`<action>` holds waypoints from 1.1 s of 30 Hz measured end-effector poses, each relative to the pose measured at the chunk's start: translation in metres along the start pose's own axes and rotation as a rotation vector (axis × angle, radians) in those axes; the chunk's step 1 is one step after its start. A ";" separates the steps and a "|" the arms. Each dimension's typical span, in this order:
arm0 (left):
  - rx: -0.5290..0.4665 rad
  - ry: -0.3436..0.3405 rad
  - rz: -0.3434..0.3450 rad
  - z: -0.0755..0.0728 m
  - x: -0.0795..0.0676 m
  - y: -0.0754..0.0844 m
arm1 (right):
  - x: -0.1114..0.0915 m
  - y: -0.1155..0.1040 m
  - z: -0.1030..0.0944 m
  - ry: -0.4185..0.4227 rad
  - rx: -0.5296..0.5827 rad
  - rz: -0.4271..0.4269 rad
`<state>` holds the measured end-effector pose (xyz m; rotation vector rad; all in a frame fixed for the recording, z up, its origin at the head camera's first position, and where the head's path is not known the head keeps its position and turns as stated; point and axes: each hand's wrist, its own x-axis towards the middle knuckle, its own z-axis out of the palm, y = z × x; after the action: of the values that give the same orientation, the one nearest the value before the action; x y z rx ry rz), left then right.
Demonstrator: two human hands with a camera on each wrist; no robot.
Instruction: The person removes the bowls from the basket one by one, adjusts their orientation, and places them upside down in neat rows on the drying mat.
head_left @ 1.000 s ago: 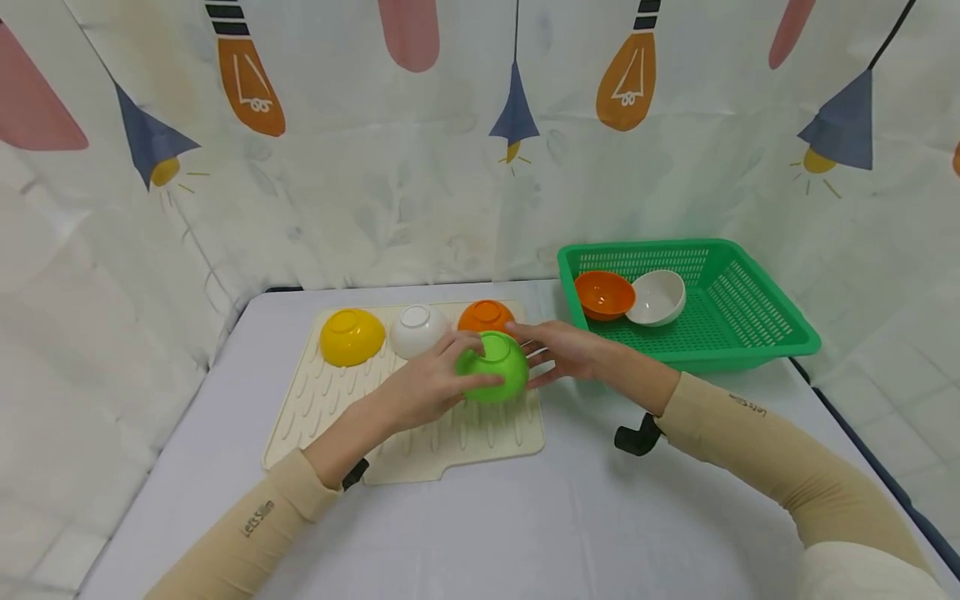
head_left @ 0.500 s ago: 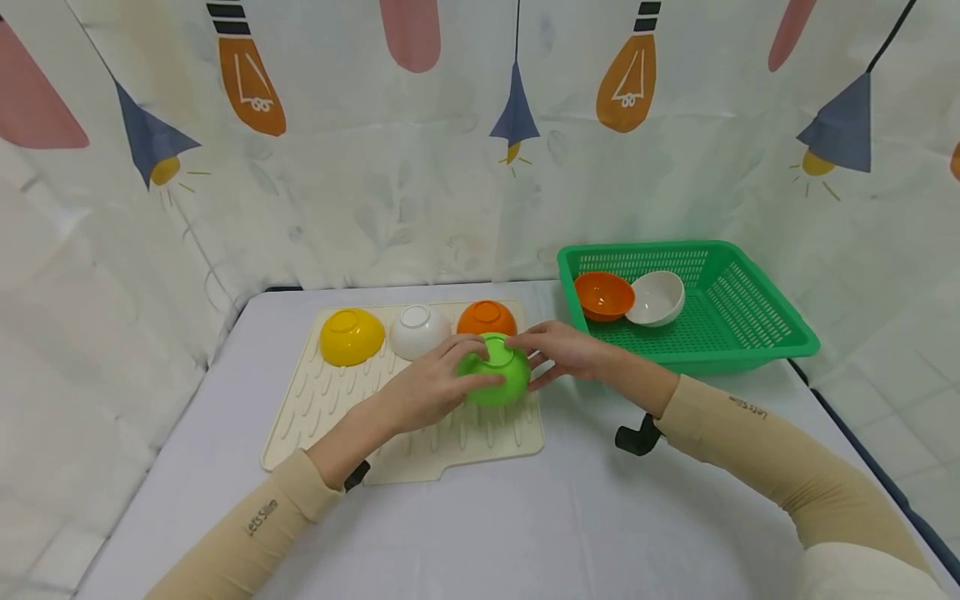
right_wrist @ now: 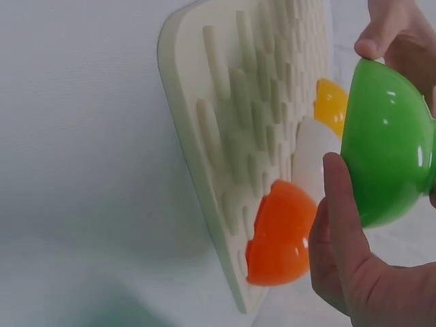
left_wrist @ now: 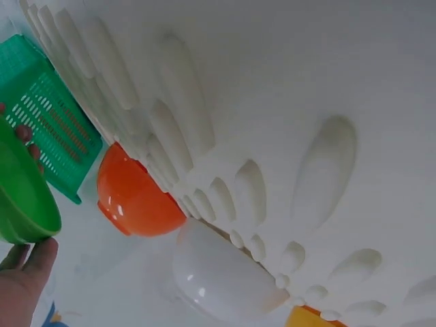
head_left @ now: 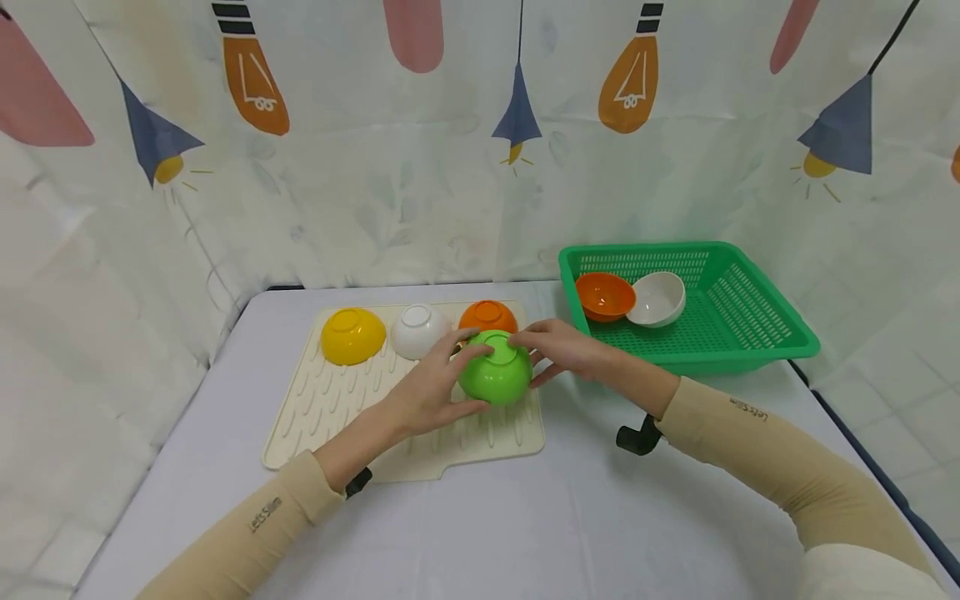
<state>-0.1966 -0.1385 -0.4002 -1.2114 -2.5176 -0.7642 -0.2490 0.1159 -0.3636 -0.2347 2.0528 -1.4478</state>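
A green bowl [head_left: 495, 379] is held upside down above the front right of a cream drying mat [head_left: 330, 417]. From the left my left hand [head_left: 427, 392] grips it, the thumb near the rim and the fingers toward the base. On the right side my right hand [head_left: 566, 346] holds it with curled fingers and the thumb low on the wall. In the right wrist view the bowl [right_wrist: 388, 143] is clear of the mat [right_wrist: 218, 136]. Behind it, a yellow bowl [head_left: 352, 336], a white bowl [head_left: 420, 332] and an orange bowl [head_left: 487, 314] rest upside down in a row.
At the back right stands a green basket [head_left: 780, 342]. Inside its left part another orange bowl [head_left: 605, 297] and another white bowl [head_left: 657, 298] sit with their openings up. A printed curtain [head_left: 420, 192] hangs behind the white-covered table [head_left: 525, 525].
The left hand's fingers have shifted their grip: they spread wider, and the thumb has slid lower toward the rim. The bowl stays nearly in place, and the right hand barely moves.
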 end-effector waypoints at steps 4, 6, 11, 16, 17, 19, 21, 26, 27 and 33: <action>0.009 -0.003 -0.037 0.002 0.000 0.000 | -0.002 -0.001 0.003 0.032 -0.042 -0.029; 0.014 -0.006 -0.046 0.003 0.000 -0.001 | -0.002 0.000 0.003 0.042 -0.056 -0.046; 0.013 0.015 -0.034 0.003 0.001 -0.003 | -0.001 0.003 0.004 0.056 -0.062 -0.076; 0.020 0.043 -0.015 0.003 0.000 -0.005 | -0.001 0.004 0.003 0.030 -0.072 -0.096; 0.019 0.049 -0.015 0.003 -0.001 -0.006 | -0.002 0.004 0.002 0.015 -0.073 -0.107; 0.018 0.059 -0.020 0.003 -0.002 -0.007 | -0.002 0.006 0.000 -0.027 -0.086 -0.134; 0.016 0.068 -0.030 0.002 -0.003 -0.009 | -0.002 0.008 -0.002 -0.072 -0.148 -0.173; -0.002 0.080 -0.035 0.001 -0.005 -0.013 | -0.004 0.012 -0.003 -0.098 -0.380 -0.315; -0.008 0.081 -0.034 0.001 -0.005 -0.014 | -0.004 0.013 -0.002 -0.085 -0.403 -0.346; -0.065 0.083 -0.074 -0.003 -0.009 -0.016 | -0.003 0.018 0.009 -0.009 -0.427 -0.487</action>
<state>-0.2040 -0.1545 -0.4070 -1.0874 -2.4997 -0.9019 -0.2380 0.1167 -0.3806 -0.9688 2.3860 -1.2347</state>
